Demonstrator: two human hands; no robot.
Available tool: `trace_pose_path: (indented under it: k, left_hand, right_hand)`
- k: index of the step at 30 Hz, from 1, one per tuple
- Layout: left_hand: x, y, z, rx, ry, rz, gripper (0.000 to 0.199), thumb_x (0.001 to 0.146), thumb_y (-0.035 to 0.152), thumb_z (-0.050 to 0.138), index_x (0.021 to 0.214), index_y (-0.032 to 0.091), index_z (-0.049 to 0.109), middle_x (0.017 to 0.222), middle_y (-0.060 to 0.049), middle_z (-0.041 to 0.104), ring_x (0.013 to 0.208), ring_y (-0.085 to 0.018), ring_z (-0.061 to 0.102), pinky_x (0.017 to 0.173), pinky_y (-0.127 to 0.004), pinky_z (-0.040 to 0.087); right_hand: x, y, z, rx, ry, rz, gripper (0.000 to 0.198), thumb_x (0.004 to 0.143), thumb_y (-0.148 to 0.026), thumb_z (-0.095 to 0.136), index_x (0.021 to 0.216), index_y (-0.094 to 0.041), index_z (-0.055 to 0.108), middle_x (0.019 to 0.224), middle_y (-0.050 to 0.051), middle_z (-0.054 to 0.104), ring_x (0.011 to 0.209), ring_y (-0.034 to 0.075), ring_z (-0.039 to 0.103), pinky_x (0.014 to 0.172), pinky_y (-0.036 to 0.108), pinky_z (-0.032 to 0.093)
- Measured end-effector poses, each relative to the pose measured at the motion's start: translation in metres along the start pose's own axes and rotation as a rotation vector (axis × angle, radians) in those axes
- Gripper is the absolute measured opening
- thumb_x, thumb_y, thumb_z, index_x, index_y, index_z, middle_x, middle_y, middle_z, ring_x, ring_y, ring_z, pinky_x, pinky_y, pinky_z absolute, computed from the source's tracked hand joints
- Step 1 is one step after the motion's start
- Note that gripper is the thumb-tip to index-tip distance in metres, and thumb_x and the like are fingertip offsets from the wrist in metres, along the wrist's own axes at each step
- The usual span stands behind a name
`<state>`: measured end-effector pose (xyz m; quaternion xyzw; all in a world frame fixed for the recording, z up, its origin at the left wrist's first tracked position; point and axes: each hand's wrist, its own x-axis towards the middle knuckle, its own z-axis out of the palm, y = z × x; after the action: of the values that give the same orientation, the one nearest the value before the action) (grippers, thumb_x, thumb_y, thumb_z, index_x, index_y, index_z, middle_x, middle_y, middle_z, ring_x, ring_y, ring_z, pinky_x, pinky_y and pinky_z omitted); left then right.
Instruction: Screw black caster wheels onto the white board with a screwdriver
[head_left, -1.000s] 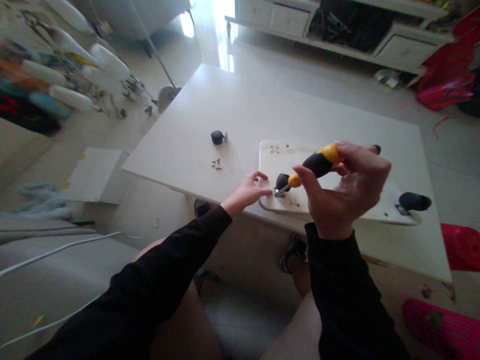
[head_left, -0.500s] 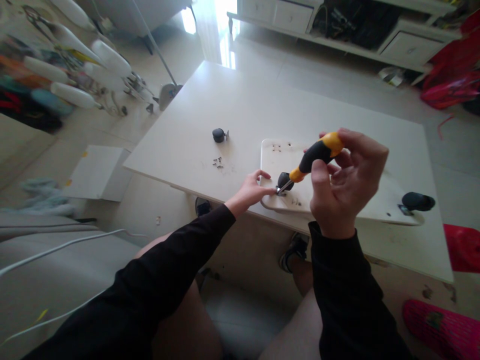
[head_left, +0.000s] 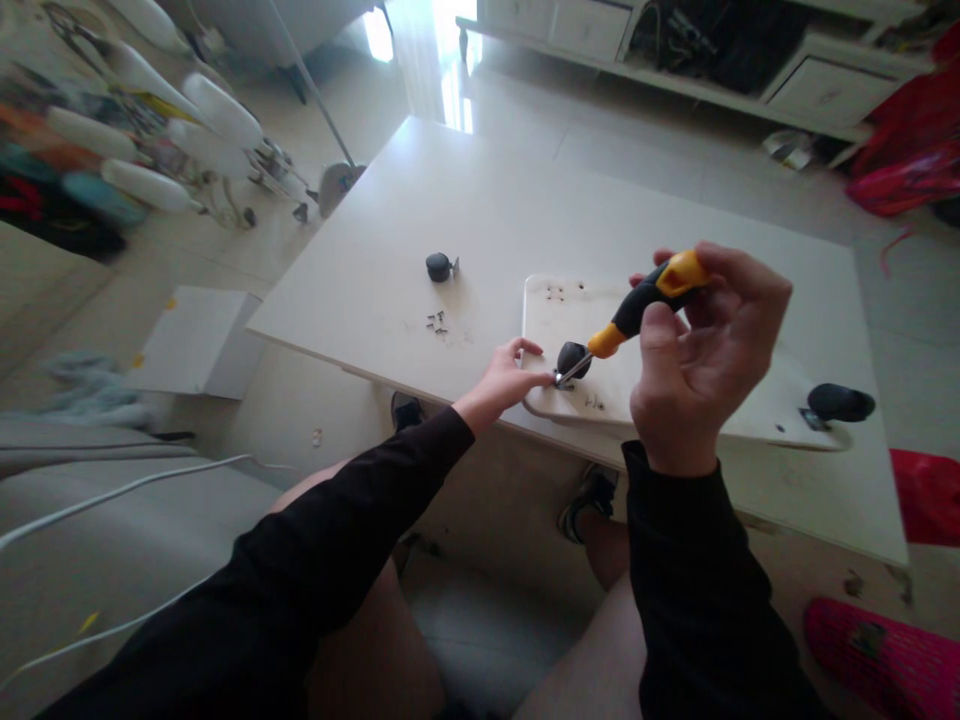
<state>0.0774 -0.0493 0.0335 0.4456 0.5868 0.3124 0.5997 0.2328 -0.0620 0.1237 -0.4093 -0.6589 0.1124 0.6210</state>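
My right hand (head_left: pixel 709 350) is wrapped round the yellow-and-black handle of a screwdriver (head_left: pixel 637 310). The screwdriver slants down to the left, its shaft ending at the metal plate of a black caster (head_left: pixel 573 360). At that plate my left hand (head_left: pixel 506 378) presses its thumb beside the screwdriver tip, with its fingers over the left edge of a white board (head_left: pixel 544 320). A screw under the tip is too small to make out. Another black caster (head_left: pixel 840 402) stands at the board's right end. Small screw holes show near the board's left corners.
The board lies on a white table (head_left: pixel 465 200). Left of it are a loose black caster (head_left: pixel 437 267) and several small screws (head_left: pixel 436 322). A white box (head_left: pixel 196 342) sits on the floor at left, and a white cabinet (head_left: pixel 585 30) stands at the back.
The screwdriver handle and my right hand have shifted slightly right and tilted a little lower. The tip stays at the caster plate, and my left hand has hardly moved.
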Motion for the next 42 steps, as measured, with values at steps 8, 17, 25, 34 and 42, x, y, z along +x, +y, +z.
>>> trace_pose_path:
  k: [8,17,25,34,42]
  left_hand:
    - [0.0016,-0.0014,0.0012,0.001,0.012,0.002,0.04,0.07,0.017,0.086,0.106,0.016,0.069,0.121,-0.01,0.065,0.107,-0.023,0.06,0.098,-0.036,0.049]
    - [0.0052,-0.0067,0.002,-0.012,0.005,0.015,0.04,0.071,0.018,0.087,0.106,0.017,0.068,0.118,-0.01,0.064,0.105,-0.023,0.061,0.098,-0.037,0.05]
    - [0.0056,-0.0081,0.002,-0.01,0.006,0.026,0.041,0.071,0.019,0.087,0.109,0.016,0.069,0.117,-0.01,0.064,0.107,-0.023,0.061,0.097,-0.037,0.05]
    - [0.0063,-0.009,0.0017,-0.001,-0.004,0.027,0.041,0.072,0.018,0.086,0.109,0.016,0.069,0.122,-0.012,0.062,0.11,-0.024,0.06,0.101,-0.038,0.049]
    - [0.0045,-0.0059,0.001,0.025,0.003,0.017,0.042,0.072,0.02,0.087,0.111,0.016,0.07,0.125,-0.013,0.062,0.113,-0.025,0.06,0.102,-0.038,0.049]
  right_hand:
    - [0.0006,0.0003,-0.0008,0.009,0.023,0.029,0.041,0.098,-0.042,0.066,0.138,-0.035,0.069,0.126,0.005,0.062,0.113,0.022,0.068,0.088,0.038,0.065]
    - [0.0011,0.0033,0.0032,-0.023,0.074,0.018,0.042,0.09,-0.043,0.078,0.131,-0.035,0.07,0.126,0.004,0.059,0.11,0.021,0.068,0.087,0.038,0.068]
    - [0.001,0.0072,0.0055,0.036,0.083,0.009,0.047,0.086,-0.042,0.083,0.13,-0.034,0.07,0.122,0.004,0.063,0.108,0.022,0.069,0.087,0.04,0.067]
    - [0.0004,0.003,0.0066,0.111,0.009,0.059,0.043,0.093,-0.034,0.074,0.136,-0.035,0.068,0.13,0.004,0.068,0.116,0.023,0.073,0.101,0.044,0.065]
    - [0.0011,0.0057,0.0068,0.082,0.046,0.07,0.033,0.095,-0.046,0.07,0.126,-0.035,0.066,0.129,0.004,0.062,0.12,0.026,0.068,0.09,0.043,0.066]
